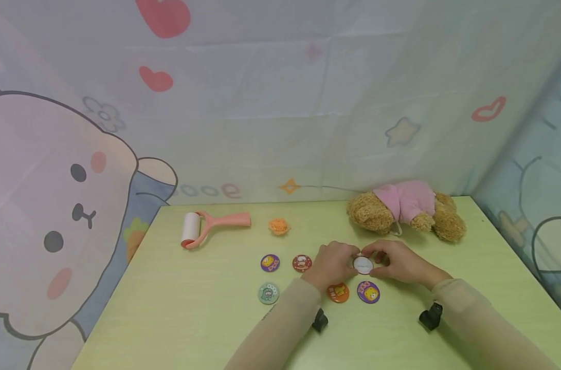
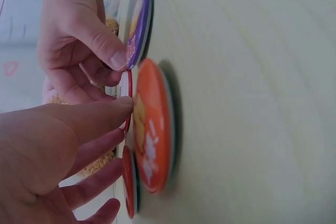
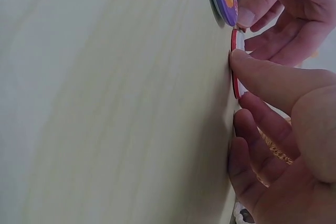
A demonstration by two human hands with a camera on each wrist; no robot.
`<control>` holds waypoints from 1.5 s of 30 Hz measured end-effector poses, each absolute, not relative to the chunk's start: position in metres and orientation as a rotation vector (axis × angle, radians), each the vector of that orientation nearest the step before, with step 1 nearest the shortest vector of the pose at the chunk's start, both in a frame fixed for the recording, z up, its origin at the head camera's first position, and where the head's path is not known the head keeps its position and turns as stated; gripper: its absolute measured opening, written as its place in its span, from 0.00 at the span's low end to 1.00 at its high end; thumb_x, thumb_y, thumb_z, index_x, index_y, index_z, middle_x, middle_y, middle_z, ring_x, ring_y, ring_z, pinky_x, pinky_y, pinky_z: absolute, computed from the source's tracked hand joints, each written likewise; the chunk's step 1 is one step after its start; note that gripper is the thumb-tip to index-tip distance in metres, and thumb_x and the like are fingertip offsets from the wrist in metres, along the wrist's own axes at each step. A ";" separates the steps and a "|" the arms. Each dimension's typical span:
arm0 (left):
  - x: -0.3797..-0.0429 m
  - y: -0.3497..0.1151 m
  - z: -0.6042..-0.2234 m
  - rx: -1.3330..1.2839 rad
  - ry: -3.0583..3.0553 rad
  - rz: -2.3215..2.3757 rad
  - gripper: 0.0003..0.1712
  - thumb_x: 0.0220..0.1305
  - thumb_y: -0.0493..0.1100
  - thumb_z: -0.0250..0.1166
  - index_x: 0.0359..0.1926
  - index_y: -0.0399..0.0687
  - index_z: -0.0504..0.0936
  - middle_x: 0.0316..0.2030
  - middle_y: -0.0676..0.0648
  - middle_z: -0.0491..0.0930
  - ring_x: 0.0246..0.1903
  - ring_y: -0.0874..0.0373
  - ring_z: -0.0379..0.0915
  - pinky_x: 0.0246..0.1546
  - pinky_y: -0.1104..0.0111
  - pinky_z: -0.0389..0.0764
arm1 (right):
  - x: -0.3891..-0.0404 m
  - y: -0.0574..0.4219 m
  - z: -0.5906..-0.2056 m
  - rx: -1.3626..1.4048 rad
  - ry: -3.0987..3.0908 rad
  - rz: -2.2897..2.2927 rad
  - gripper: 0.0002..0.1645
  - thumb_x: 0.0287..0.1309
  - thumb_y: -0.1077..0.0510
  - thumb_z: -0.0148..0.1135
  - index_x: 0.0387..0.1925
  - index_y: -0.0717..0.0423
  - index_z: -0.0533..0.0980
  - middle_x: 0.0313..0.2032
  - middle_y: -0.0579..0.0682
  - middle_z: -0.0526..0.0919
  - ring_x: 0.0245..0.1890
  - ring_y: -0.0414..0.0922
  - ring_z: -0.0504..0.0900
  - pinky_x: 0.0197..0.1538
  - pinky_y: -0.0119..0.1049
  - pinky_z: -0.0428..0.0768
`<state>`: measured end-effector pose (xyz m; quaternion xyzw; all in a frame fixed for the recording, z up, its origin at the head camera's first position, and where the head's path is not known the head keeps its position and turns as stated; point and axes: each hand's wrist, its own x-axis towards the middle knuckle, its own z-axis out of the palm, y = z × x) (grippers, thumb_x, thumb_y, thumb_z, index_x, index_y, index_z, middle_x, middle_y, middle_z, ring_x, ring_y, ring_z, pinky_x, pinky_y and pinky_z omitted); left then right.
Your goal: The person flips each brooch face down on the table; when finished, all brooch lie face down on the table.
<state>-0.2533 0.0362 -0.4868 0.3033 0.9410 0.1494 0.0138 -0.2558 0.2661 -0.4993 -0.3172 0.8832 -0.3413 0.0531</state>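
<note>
A round badge with its plain white face up and a red rim lies on the table between the two hands. My left hand pinches its left edge, thumb and fingertips at the rim. On the opposite side my right hand holds the edge between thumb and index finger, its other fingers resting close to the tabletop. Just in front lie an orange badge and a purple badge, picture side up. A red badge sits left of my left hand, partly covered by it.
Farther left are another purple badge and a green badge. Behind them stand a pink-handled lint roller and a small orange crinkled piece. A teddy bear in pink lies at the back right, before a printed curtain.
</note>
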 end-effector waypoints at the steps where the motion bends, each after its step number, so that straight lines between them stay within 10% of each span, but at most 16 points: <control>1: -0.253 0.035 -0.486 0.949 2.919 0.484 0.20 0.63 0.50 0.78 0.55 0.58 0.88 0.45 0.60 0.89 0.46 0.60 0.82 0.45 0.61 0.83 | -0.256 0.266 -0.499 -0.967 2.685 -1.036 0.25 0.57 0.59 0.80 0.56 0.58 0.83 0.46 0.48 0.87 0.40 0.41 0.82 0.40 0.34 0.84; 22: -0.257 -0.015 -0.463 0.920 2.806 0.653 0.29 0.63 0.53 0.77 0.62 0.49 0.85 0.58 0.51 0.86 0.60 0.54 0.79 0.63 0.63 0.78 | -0.254 0.238 -0.486 -1.094 2.843 -0.836 0.26 0.59 0.53 0.79 0.56 0.59 0.83 0.55 0.52 0.87 0.57 0.54 0.84 0.60 0.55 0.81; 45: -0.252 -0.039 -0.473 0.926 2.860 0.613 0.26 0.61 0.46 0.77 0.60 0.49 0.86 0.55 0.51 0.87 0.59 0.52 0.80 0.65 0.58 0.77 | -0.259 0.204 -0.487 -1.074 2.750 -0.844 0.29 0.56 0.55 0.79 0.58 0.59 0.82 0.54 0.51 0.87 0.52 0.49 0.84 0.56 0.48 0.83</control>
